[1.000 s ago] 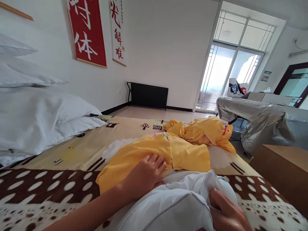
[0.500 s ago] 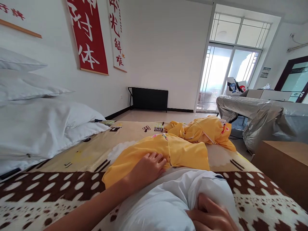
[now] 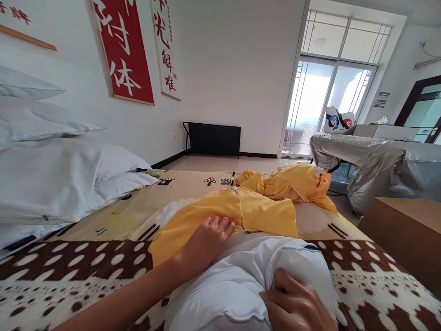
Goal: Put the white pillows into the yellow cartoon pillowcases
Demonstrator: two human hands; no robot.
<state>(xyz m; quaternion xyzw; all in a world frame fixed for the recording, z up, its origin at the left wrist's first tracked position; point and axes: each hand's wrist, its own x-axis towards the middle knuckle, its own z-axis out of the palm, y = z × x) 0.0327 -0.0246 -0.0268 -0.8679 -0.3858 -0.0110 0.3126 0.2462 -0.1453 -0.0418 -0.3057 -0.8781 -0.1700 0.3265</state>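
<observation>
Bed (image 3: 86, 257): two yellow covers (image 3: 241, 216); one white pillow (image 3: 241, 285) under both hands (image 3: 296, 308)

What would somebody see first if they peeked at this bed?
The bright yellow cloth spread across the middle of the patterned blanket, with the left hand lying flat on its near edge. Right in front, the right hand clutches a puffy white pillow. On the wall at upper left hangs a big red banner with white writing.
</observation>
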